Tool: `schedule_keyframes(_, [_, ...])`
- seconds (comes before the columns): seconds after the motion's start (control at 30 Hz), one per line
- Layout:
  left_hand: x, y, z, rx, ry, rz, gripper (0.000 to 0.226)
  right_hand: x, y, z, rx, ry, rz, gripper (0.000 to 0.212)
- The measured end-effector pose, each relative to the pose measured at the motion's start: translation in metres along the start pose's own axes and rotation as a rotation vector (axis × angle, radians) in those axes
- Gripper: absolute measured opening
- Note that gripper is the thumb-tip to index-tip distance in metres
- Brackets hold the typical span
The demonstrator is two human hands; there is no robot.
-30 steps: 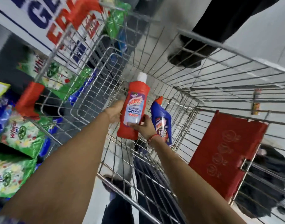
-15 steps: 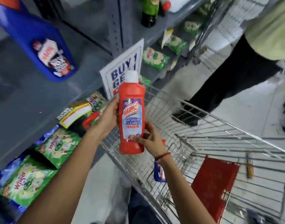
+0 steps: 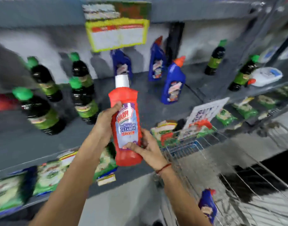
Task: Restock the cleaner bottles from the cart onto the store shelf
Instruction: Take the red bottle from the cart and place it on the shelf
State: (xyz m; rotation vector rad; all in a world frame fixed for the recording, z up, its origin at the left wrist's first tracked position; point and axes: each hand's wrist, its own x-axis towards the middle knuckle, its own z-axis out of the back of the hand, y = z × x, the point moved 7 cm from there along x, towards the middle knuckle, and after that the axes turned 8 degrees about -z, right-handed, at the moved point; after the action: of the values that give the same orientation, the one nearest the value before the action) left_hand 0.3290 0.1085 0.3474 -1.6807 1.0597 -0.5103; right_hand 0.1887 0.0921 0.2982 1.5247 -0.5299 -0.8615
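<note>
A red bathroom cleaner bottle with a white cap is upright in front of the grey shelf. My left hand grips its left side and my right hand holds its lower right. Three blue cleaner bottles stand on the shelf behind it, the nearest to the right. One blue bottle lies in the wire cart at the lower right.
Dark bottles with green caps stand on the shelf's left and at the far right. A yellow-framed price sign hangs above. Green packets fill the lower shelf. A white sign leans near the cart.
The red bottle has been lifted out of the cart and brought up level with the shelf, still in both hands. The view has swung up from the cart to the shelf.
</note>
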Motion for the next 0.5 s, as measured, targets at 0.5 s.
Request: schedule_keyframes(0.5, [-0.112, -0.130, 0.240, 0.077, -0.365, -0.381, 0.041, -0.016, 0.031, -0.268, -0.316, 0.550, 0.106, 0.067])
